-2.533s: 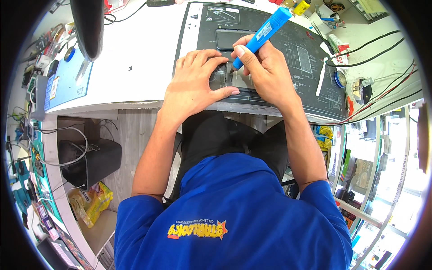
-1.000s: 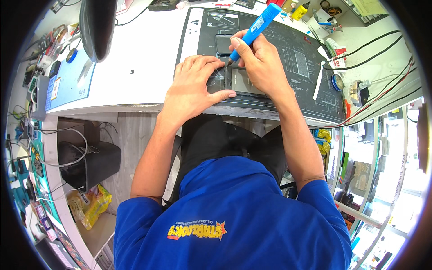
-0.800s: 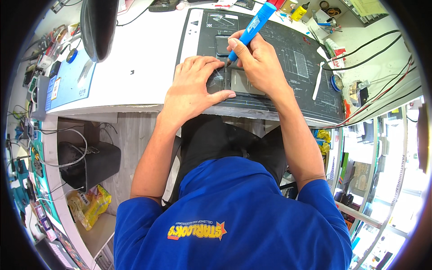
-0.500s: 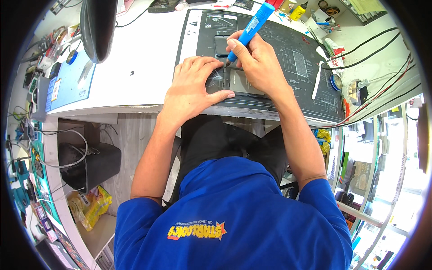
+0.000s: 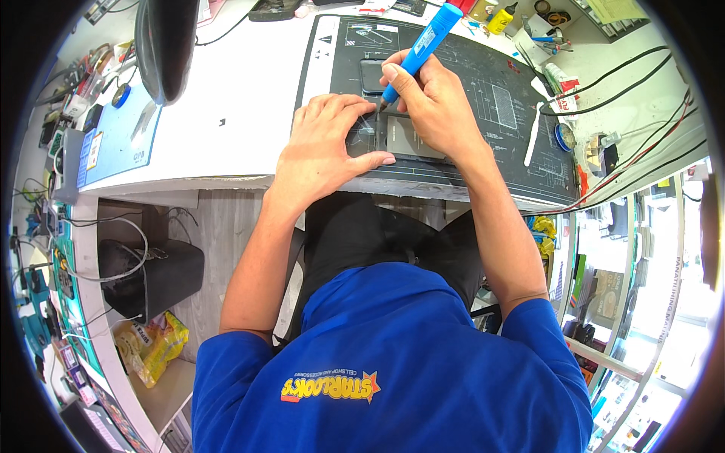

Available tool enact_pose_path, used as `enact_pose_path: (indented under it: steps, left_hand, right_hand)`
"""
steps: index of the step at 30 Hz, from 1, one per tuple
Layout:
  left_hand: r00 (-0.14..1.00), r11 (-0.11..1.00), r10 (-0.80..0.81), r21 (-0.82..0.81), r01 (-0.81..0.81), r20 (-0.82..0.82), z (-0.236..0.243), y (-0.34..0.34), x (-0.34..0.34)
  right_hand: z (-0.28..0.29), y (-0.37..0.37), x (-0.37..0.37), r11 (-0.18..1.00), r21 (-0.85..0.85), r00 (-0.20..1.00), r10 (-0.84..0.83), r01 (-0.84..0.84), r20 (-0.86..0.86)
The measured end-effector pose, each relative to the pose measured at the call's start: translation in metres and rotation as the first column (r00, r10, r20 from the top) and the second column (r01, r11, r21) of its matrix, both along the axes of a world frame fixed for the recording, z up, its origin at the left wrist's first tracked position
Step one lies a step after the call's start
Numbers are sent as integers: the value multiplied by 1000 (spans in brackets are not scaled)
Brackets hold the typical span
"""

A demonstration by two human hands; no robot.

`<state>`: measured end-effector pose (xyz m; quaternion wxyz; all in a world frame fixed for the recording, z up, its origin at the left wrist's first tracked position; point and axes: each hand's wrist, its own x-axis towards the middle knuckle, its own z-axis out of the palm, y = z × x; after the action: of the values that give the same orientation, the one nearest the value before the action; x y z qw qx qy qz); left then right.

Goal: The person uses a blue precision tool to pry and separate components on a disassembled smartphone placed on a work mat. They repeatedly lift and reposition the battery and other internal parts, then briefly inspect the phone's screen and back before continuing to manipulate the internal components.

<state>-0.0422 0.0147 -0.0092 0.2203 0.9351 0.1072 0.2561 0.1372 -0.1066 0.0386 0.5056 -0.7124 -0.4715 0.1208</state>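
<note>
My right hand [image 5: 434,113] is wrapped round a thick blue pen-shaped tool [image 5: 421,45], its narrow tip down at the upper left part of an opened phone [image 5: 408,138] with a grey battery showing. My left hand [image 5: 325,143] braces the phone's left end, thumb at the lower edge and curved fingertips at the upper. The phone lies on a black printed work mat [image 5: 498,158]. Behind it, a second dark phone or panel [image 5: 370,75] is partly hidden by my right hand. A white stick tool [image 5: 532,143] lies at the right.
The white bench [image 5: 226,136] carries a light blue mat [image 5: 128,143] at left, under a dark overhanging object [image 5: 158,45]. A round blue tin [image 5: 563,137], yellow bottle [image 5: 500,21] and hanging cables [image 5: 619,79] crowd the right side. Below left stands a black box [image 5: 151,279].
Since the earliest frame the tool's tip and my right hand have shifted slightly up and left on the phone, and the view has shifted a little. The last second shows almost no movement.
</note>
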Motion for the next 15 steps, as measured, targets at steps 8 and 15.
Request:
enact_pose_path:
  steps: [8,15]
  left_hand:
    - [1000,1000,5,2,-5,-17,0,0,0]
    - [1000,1000,1,-3,-1,-21,2,0,0]
  right_hand:
    - [0,0,0,1000,4,1000,2,-2,-5]
    - [4,0,-2,1000,5,1000,-7,7,-27]
